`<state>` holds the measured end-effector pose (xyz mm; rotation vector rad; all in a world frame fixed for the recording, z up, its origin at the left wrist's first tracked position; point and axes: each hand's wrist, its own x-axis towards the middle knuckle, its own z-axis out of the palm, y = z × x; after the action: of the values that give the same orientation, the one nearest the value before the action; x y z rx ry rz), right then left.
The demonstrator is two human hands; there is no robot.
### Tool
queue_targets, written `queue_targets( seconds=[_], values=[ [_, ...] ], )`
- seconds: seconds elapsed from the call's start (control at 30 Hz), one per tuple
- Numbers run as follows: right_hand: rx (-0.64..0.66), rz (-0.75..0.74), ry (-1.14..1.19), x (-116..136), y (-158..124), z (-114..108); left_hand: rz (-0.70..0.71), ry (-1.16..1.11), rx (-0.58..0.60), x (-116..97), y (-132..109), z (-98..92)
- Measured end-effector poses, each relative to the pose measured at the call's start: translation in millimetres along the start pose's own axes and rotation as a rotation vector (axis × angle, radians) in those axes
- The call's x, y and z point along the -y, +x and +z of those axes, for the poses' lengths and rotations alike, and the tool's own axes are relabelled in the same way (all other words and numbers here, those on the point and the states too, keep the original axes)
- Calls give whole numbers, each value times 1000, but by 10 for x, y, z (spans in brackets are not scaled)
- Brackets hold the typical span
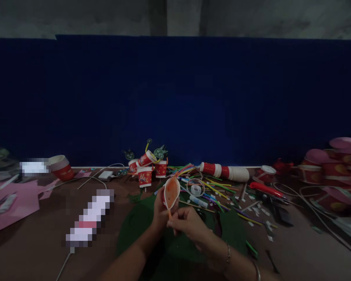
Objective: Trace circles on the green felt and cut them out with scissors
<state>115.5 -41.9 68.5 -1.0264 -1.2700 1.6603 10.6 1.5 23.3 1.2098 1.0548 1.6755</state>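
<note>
Now my left hand (160, 208) is clasping a paper cup (172, 191), its oval mouth stretching lengthwise away from me; at its near tip, my right hand (190, 223) is pinching an orange strip (169, 214) between fingertips. Below, a green mat (234, 231) is covering some table (58, 207); colourful sticks (219, 192) are crowding beyond, rightward.

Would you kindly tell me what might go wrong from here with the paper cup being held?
The paper cup might crease: its rim is already drawn to a point in the left hand. The orange strip, pinched at that point by the right hand, could slip or tear the rim if pulled hard. Beyond, the tilted red cup among the others could topple if bumped.
</note>
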Motion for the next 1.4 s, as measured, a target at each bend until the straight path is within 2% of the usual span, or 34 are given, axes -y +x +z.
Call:
queue_targets(
  seconds=[0.07,0.2,0.3,0.37,0.47,0.6,0.7,0.83,0.9,1.03,1.17,1.2,1.23,1.3,1.33,1.4],
  values=[
    [45,-6,-12,0,-13,-16,-3,15,6,-25,16,3],
    [303,55,-109,26,-59,-102,83,108,-40,-43,62,-29],
    [440,88,-214,87,-86,-156,124,145,-7,-33,72,-61],
    [445,79,-267,127,-84,-166,117,161,55,-21,61,-82],
    [354,59,-277,126,-52,-148,76,170,148,-10,37,-111],
    [297,8,-226,60,-25,-150,105,142,187,-30,27,-123],
    [360,-25,-299,107,-69,-206,131,151,167,-67,21,-102],
    [539,-28,-495,281,-163,-286,158,230,165,-99,8,-67],
    [562,-39,-581,331,-191,-309,169,234,184,-97,6,-62],
    [525,-63,-700,332,-173,-405,192,216,223,-83,10,-77],
    [481,-10,-661,376,-66,-608,176,197,258,-110,6,-81],
    [418,-9,-603,398,-31,-650,177,195,276,-121,3,-77],
    [294,-47,-551,421,4,-680,182,194,296,-131,0,-72],
    [-2,-220,-479,455,63,-700,199,191,324,-148,-3,-65],
    [-105,-302,-464,464,84,-693,204,188,335,-154,-2,-63],
    [-206,-424,-455,469,105,-660,205,182,366,-163,2,-63]
  ],
)
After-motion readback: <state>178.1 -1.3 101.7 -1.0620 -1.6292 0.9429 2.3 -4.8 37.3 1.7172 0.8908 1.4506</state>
